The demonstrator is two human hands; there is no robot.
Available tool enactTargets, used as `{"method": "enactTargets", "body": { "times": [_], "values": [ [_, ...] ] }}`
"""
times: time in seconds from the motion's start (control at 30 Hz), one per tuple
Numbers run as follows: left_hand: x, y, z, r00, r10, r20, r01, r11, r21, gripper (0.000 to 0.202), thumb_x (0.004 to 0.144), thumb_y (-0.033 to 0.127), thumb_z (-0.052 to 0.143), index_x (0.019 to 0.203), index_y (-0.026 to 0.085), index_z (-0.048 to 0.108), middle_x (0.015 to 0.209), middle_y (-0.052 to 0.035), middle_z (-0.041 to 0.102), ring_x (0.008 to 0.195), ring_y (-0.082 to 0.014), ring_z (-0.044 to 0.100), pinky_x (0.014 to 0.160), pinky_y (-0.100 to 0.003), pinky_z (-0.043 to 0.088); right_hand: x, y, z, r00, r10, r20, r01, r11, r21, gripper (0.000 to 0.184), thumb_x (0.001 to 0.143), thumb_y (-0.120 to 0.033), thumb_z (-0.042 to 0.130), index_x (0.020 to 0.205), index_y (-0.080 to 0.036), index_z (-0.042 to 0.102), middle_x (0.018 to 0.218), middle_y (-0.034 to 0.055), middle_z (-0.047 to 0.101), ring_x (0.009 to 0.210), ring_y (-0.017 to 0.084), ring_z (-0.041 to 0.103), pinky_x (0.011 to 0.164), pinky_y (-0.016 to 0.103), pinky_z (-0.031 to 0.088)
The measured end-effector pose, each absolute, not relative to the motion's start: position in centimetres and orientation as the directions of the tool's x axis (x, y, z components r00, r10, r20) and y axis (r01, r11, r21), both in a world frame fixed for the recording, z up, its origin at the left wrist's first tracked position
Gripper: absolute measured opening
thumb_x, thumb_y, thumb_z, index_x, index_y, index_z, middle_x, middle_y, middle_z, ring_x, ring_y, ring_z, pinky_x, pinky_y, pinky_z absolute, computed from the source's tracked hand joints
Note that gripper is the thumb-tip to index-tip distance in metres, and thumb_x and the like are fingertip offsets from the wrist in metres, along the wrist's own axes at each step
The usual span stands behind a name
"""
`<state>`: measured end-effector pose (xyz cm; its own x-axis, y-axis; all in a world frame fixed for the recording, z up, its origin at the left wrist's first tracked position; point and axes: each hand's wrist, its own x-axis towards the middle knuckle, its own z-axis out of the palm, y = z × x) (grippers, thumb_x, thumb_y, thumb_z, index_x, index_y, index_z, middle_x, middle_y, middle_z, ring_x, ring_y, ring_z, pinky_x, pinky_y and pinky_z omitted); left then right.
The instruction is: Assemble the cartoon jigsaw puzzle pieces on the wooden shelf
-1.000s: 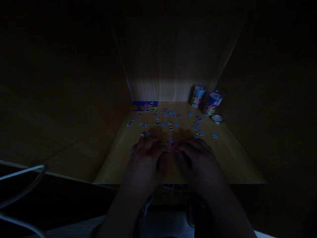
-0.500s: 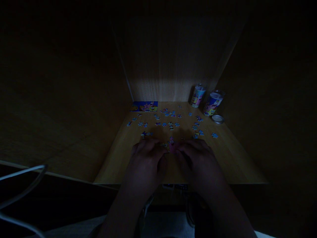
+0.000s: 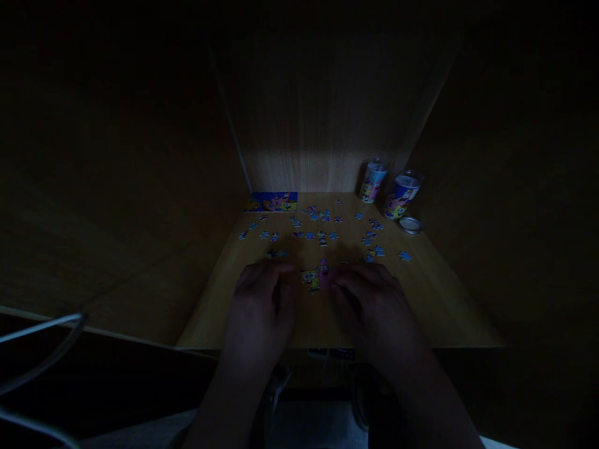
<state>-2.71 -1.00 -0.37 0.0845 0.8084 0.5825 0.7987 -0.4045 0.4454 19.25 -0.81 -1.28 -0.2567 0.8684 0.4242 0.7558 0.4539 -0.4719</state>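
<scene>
Pale brown wood makes up the dim tabletop (image 3: 449, 318) and the panel (image 3: 304, 118) upright at its far edge. The right hand (image 3: 369, 296) reaches in from the near right, its thumb and forefinger close together at the right edge of a pink puzzle piece (image 3: 322, 273); I cannot tell whether they pinch it. The left hand (image 3: 257, 305) lies to the left, fingers bent, thumb and forefinger apart with nothing visible between them. At the far right stand two cans, a dark blue one (image 3: 401, 196) and, left of it, a light blue one (image 3: 374, 181), both wrapped in cartoon figures; any lettering is too dark and small to read. A blue picture card (image 3: 276, 201) with yellow and pink characters lies at the far left. Between the hands, the pink piece sits against yellow pieces (image 3: 311, 279) showing a cartoon face. A round lid (image 3: 411, 225) lies just in front of the dark blue can, and small loose pieces (image 3: 322, 237) are scattered beyond the hands. Compared with half a second ago, the left hand has shifted left, uncovering the yellow pieces, while the right hand has hardly moved.
</scene>
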Motion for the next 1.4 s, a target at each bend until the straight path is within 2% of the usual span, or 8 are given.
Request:
{"method": "enactTargets", "body": {
  "times": [0.17,0.3,0.77,0.87,1.0,1.1,1.2,1.4],
  "values": [
    [-2.4,-1.1,-0.3,0.231,0.821,0.522,0.76,-0.487,0.431,0.027,0.101,0.007,0.057,0.104,0.025,0.077,0.106,-0.0048,0.08,0.105,-0.0284,0.072,0.095,-0.049,0.059,19.2,-0.9,-1.1,-0.265,0.872,0.411,0.759,0.452,-0.469,0.014,0.111,-0.026,0.066,0.112,-0.028,0.08,0.118,0.0052,0.082,0.113,0.03,0.071,0.107,0.051,0.054],
    [-2.0,-1.2,-0.5,0.369,0.814,0.45,0.761,-0.542,0.356,0.031,0.098,0.005,0.06,0.113,0.026,0.078,0.114,-0.0046,0.081,0.107,-0.0299,0.073,0.099,-0.054,0.056,19.2,-0.9,-1.2,-0.256,0.877,0.407,0.763,0.442,-0.472,0.015,0.11,-0.025,0.066,0.113,-0.029,0.079,0.119,0.0051,0.081,0.113,0.03,0.071,0.106,0.051,0.054],
    [-2.0,-1.2,-0.4,0.442,0.789,0.427,0.752,-0.585,0.303,0.032,0.094,0.007,0.061,0.115,0.025,0.078,0.118,-0.0067,0.081,0.108,-0.032,0.073,0.101,-0.058,0.058,18.9,-1.0,-1.3,-0.248,0.88,0.405,0.771,0.432,-0.467,0.015,0.111,-0.025,0.065,0.116,-0.029,0.079,0.12,0.0047,0.08,0.114,0.029,0.07,0.107,0.051,0.055],
    [-2.1,-1.3,-0.5,0.458,0.774,0.438,0.738,-0.606,0.297,0.034,0.096,0.008,0.062,0.121,0.025,0.078,0.124,-0.0066,0.081,0.112,-0.0316,0.073,0.103,-0.057,0.058,19.3,-0.9,-1.4,-0.206,0.872,0.443,0.784,0.418,-0.458,0.016,0.112,-0.029,0.064,0.116,-0.027,0.078,0.124,0.0085,0.079,0.118,0.032,0.07,0.107,0.053,0.056],
    [-2.1,-1.3,-0.8,0.4,0.775,0.488,0.758,-0.58,0.299,0.04,0.097,0.009,0.062,0.131,0.025,0.076,0.137,-0.0087,0.076,0.122,-0.0335,0.072,0.108,-0.058,0.059,20.8,-0.6,-2.1,-0.107,0.856,0.505,0.874,0.323,-0.363,0.033,0.113,-0.025,0.055,0.141,-0.024,0.072,0.149,0.0148,0.072,0.142,0.039,0.06,0.117,0.063,0.05],
    [-2.1,-1.2,-1.1,0.314,0.793,0.521,0.788,-0.524,0.323,0.036,0.098,0.01,0.06,0.129,0.021,0.074,0.134,-0.0119,0.075,0.122,-0.0347,0.071,0.107,-0.06,0.06,22.2,-0.3,-2.7,-0.105,0.866,0.49,0.905,0.287,-0.315,0.042,0.113,-0.025,0.054,0.153,-0.023,0.067,0.156,0.0147,0.069,0.15,0.041,0.055,0.121,0.067,0.046],
    [-2.2,-1.0,-1.1,0.243,0.811,0.532,0.818,-0.466,0.337,0.032,0.101,0.012,0.057,0.127,0.02,0.073,0.128,-0.0131,0.077,0.117,-0.0359,0.072,0.102,-0.063,0.062,23.0,-0.2,-2.7,-0.091,0.879,0.468,0.911,0.264,-0.318,0.037,0.109,-0.024,0.06,0.142,-0.022,0.074,0.145,0.0147,0.075,0.14,0.041,0.062,0.118,0.064,0.049],
    [-2.4,-1.0,-0.9,0.145,0.84,0.523,0.858,-0.37,0.356,0.03,0.1,0.01,0.055,0.122,0.021,0.073,0.122,-0.0126,0.079,0.115,-0.0355,0.073,0.1,-0.06,0.062,23.6,-0.3,-2.4,-0.007,0.893,0.45,0.946,0.152,-0.286,0.03,0.104,-0.017,0.06,0.128,-0.022,0.078,0.121,0.0171,0.079,0.112,0.04,0.069,0.093,0.056,0.057]
  ]
}}
